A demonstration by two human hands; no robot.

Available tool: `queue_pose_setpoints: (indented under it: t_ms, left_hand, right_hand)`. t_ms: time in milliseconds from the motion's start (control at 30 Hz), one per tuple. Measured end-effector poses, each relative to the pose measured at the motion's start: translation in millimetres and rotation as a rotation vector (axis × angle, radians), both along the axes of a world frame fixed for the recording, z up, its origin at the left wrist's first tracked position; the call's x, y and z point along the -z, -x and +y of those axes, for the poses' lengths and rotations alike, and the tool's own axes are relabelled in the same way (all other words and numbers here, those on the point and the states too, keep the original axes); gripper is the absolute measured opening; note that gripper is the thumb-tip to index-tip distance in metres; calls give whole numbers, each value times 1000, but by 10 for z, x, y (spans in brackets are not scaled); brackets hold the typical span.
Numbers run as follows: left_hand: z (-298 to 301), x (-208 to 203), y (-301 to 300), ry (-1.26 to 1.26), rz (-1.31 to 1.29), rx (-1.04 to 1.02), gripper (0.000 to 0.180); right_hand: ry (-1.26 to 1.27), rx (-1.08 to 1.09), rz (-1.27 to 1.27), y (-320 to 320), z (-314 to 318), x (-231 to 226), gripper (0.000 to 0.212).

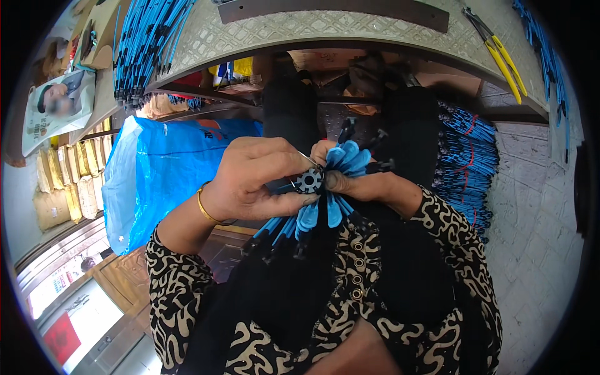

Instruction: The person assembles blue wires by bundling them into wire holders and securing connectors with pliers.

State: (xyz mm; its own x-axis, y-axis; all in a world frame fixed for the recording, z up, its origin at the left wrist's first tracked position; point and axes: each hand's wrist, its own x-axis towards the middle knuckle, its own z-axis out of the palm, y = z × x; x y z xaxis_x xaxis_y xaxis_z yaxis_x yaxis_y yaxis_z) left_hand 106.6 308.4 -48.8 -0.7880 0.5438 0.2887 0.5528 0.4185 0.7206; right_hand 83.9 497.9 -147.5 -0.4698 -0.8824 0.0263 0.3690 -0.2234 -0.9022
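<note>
Slotted hub [309, 181]: near-black, right between left hand [253, 178] and right hand [370, 189]!
Flat-ended rods [307, 217]: vivid blue, black-tipped, fanning around both hands.
Bangle [201, 206]: gold, just behind the left hand.
Sleeves [178, 294]: black, cream squiggles everywhere.
Plastic bag [165, 162]: bright blue, left of the left hand.
Rod bundles [462, 150]: blue again, red bands, rightward of the right hand.
Pliers handles [500, 66]: yellow, beyond the right hand.
Tabletop [300, 29]: pale, lattice-patterned, ahead.
</note>
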Motion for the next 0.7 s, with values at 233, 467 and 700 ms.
queue_pose_setpoints:
  t_ms: [233, 467, 700]
  left_hand:
    - [-165, 16, 73, -8, -11, 240, 24]
    - [-146, 74, 262, -53, 224, 341, 26]
    - [-295, 327, 540, -173, 73, 197, 37]
  right_hand:
    - [-323, -99, 354, -62, 314, 435, 30]
    - [-838, -91, 597, 423, 737, 742, 27]
    - [-888, 245, 502, 665, 504, 554, 28]
